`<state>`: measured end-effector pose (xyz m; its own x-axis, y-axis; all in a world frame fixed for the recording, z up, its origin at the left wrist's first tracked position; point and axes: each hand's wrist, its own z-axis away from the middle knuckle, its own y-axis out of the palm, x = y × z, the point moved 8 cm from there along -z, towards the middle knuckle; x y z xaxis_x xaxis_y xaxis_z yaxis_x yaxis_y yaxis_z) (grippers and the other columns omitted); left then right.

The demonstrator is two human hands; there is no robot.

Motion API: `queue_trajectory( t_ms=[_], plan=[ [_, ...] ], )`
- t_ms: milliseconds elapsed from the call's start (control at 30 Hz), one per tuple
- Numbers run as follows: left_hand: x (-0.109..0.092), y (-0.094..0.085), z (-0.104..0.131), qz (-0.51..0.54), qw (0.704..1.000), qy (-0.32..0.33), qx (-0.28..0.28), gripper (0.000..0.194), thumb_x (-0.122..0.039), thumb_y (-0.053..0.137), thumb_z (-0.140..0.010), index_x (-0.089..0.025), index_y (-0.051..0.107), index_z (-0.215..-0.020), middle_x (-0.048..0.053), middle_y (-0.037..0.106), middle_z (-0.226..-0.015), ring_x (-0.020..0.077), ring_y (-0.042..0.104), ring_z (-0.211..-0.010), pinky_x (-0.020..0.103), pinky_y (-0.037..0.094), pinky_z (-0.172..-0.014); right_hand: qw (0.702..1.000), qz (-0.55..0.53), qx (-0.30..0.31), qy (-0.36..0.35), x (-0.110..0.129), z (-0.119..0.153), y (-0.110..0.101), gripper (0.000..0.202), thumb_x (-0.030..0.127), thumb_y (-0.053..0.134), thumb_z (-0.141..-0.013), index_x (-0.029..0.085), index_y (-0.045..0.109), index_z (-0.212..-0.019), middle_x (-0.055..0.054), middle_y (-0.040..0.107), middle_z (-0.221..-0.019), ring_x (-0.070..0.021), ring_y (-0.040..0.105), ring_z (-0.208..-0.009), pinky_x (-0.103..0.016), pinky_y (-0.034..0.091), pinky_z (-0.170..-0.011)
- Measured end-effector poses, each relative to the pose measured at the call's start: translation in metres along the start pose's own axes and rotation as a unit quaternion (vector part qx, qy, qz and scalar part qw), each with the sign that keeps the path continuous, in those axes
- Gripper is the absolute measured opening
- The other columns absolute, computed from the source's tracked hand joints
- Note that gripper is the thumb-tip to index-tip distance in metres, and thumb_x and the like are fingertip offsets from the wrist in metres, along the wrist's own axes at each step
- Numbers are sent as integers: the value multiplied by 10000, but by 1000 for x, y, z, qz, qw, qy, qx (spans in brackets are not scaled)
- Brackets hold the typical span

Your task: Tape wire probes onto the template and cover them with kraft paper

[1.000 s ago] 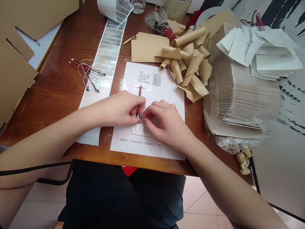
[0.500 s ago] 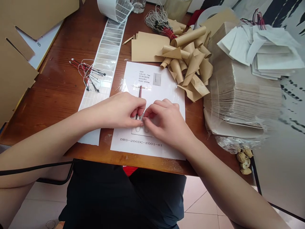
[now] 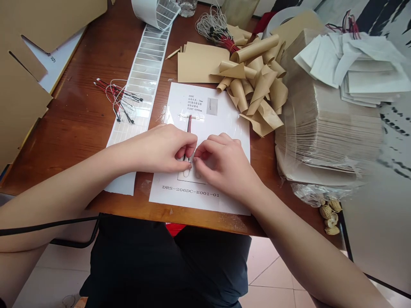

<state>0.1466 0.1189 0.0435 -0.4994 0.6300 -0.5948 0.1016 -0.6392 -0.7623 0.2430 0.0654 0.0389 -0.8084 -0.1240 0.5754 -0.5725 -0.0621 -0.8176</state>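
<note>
A printed white sheet (image 3: pixel 231 192) lies on the wooden table, its lower text reading DRS-206DC-E001-01. A thin red and black wire piece (image 3: pixel 189 124) runs down the sheet from a strip of clear tape. Over the wire's lower part, my left hand (image 3: pixel 167 147) is closed, with thumb and fingertips on the wire. My right hand (image 3: pixel 223 164) is just beside it, thumb and index finger pinched close together. What lies between those fingertips is too small to make out. Both hands partly hide the drawing on the sheet.
Left of the sheet, loose wires (image 3: pixel 118 100) lie on a label strip (image 3: pixel 146 68). Curled brown papers (image 3: pixel 253 81) and flat brown sheets (image 3: pixel 202 64) lie behind. A bagged paper stack (image 3: pixel 324 137) with white pieces on top stands right; cardboard (image 3: pixel 32 64) is at far left.
The fingertips of my right hand have drawn slightly away from my left thumb, opening a small gap. My left hand stays on the wire.
</note>
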Motion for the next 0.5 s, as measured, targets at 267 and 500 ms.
queue_trajectory(
  t_ms=[267, 500],
  plan=[
    [1, -2, 0, 0, 1000, -6, -16, 87, -282, 636, -787, -206, 595, -780, -28, 654, -711, 132, 575, -642, 265, 360, -608, 1000, -4, -10, 1, -1, -1, 1, 99, 231, 592, -848, 209, 627, -759, -46, 658, -786, -236, 540, -834, -380, 332, -757],
    [1, 1, -1, -1, 999, -8, -37, 93, -280, 644, -752, -208, 589, -735, -33, 655, -702, 131, 574, -645, 268, 362, -620, 1000, -4, -29, -7, 1, -1, -2, 109, 231, 603, -836, 218, 634, -733, -46, 641, -748, -234, 540, -803, -373, 349, -736]
  ],
)
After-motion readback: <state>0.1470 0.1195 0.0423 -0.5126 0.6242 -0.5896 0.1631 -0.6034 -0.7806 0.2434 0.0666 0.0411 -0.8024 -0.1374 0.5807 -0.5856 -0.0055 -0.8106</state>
